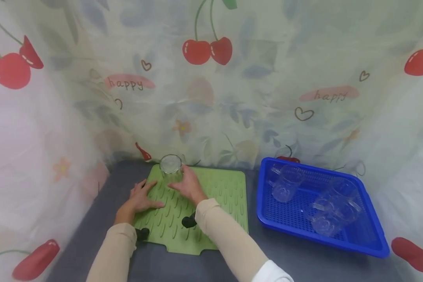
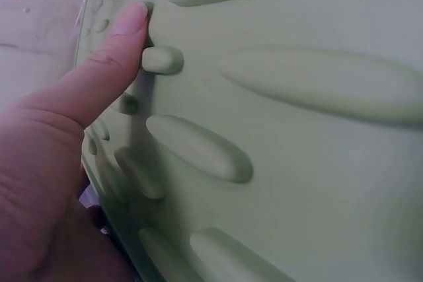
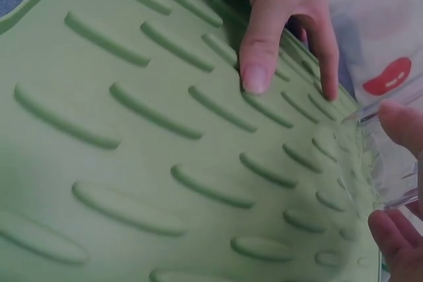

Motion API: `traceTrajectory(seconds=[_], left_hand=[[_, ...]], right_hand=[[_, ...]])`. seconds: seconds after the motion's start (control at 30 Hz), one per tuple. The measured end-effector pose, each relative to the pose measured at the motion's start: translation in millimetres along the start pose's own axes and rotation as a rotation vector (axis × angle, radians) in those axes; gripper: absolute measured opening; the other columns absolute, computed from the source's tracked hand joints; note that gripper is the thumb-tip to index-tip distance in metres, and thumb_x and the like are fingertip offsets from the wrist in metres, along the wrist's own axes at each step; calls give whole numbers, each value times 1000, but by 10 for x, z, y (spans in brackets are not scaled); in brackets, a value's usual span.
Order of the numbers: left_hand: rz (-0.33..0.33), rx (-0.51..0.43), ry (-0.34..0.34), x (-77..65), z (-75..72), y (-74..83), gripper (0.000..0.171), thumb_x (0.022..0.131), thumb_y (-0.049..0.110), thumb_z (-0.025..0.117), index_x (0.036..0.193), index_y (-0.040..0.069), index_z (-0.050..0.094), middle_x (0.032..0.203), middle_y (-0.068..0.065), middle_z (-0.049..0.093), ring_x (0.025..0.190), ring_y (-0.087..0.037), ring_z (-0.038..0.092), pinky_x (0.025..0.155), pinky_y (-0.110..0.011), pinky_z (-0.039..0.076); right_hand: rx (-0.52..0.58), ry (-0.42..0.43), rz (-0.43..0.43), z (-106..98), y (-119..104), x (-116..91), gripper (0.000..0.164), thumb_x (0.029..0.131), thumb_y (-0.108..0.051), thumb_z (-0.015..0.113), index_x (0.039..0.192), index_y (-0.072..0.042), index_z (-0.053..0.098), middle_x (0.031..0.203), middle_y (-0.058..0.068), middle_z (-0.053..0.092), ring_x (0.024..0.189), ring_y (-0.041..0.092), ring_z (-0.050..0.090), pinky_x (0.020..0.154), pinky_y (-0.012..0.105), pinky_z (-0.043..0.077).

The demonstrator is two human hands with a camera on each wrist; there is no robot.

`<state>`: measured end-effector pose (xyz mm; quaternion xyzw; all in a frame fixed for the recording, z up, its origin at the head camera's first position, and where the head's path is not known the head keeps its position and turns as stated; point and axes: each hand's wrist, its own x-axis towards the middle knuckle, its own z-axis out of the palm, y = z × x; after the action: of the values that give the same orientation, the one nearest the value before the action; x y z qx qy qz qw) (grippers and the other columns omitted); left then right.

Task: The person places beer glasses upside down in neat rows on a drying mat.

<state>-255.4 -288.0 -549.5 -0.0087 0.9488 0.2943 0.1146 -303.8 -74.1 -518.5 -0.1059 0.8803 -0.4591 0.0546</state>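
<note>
My right hand (image 1: 188, 183) grips a clear glass cup (image 1: 171, 166) over the back left part of a green ridged mat (image 1: 211, 196). The thumb and fingers hold the cup's right side, and its round end faces up. In the right wrist view, part of the clear cup (image 3: 400, 193) shows between the thumb and fingers at the right edge. My left hand (image 1: 141, 199) lies with spread fingers on the mat's left edge. Its thumb (image 2: 109, 57) rests against the raised ridges in the left wrist view.
A blue plastic basket (image 1: 264, 213) stands right of the mat, holding several clear glass mugs (image 1: 288, 183). Both sit on a dark grey table (image 1: 225, 270). A printed curtain (image 1: 232, 129) hangs close behind the mat and basket, and on both sides.
</note>
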Motion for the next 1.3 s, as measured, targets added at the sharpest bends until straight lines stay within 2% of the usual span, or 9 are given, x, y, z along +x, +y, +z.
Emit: traceTrajectory(seconds=[0.17, 0.4, 0.63, 0.9, 1.1, 1.3], left_hand=[[-4, -1, -1, -5, -6, 8, 108, 78, 53, 86, 163, 18, 28, 169, -28, 2, 152, -60, -6, 114, -83, 12], [-5, 1, 3, -18, 18, 12, 106, 78, 52, 86, 162, 17, 30, 169, -28, 4, 152, -60, -5, 115, -82, 12], [-2, -10, 8, -37, 49, 22, 106, 78, 52, 86, 162, 17, 31, 169, -28, 4, 153, -59, -5, 115, -81, 12], [-4, -10, 16, -25, 30, 0, 106, 78, 53, 85, 162, 17, 31, 169, -28, 4, 153, -59, -5, 115, -81, 11], [-14, -9, 19, -21, 14, 6, 106, 78, 52, 86, 162, 18, 31, 170, -27, 4, 153, -58, -6, 115, -81, 12], [-24, -12, 11, -13, 10, 12, 107, 77, 54, 86, 162, 19, 32, 170, -26, 4, 154, -57, -5, 115, -81, 13]], right_hand=[[21, -4, -28, 25, -62, -15, 78, 83, -24, 86, 149, -11, 47, 146, 10, 59, 137, 28, 55, 115, 44, 46], [-23, -1, -15, 54, -20, -66, 79, 85, -23, 84, 151, -7, 44, 147, 15, 57, 137, 31, 55, 114, 45, 47], [-53, -28, 27, 60, -10, -68, 82, 92, -28, 77, 156, -4, 33, 150, 20, 53, 139, 35, 53, 117, 47, 44], [-101, -61, 24, 70, -9, -44, 88, 96, -34, 73, 161, -2, 23, 158, 24, 43, 146, 37, 46, 121, 47, 39], [-108, -61, 0, 73, 21, -51, 91, 95, -35, 73, 161, -2, 21, 160, 24, 39, 147, 38, 44, 122, 49, 38], [-159, -59, -32, 34, 54, -70, 89, 94, -41, 73, 160, -2, 26, 157, 24, 43, 145, 37, 46, 120, 48, 40]])
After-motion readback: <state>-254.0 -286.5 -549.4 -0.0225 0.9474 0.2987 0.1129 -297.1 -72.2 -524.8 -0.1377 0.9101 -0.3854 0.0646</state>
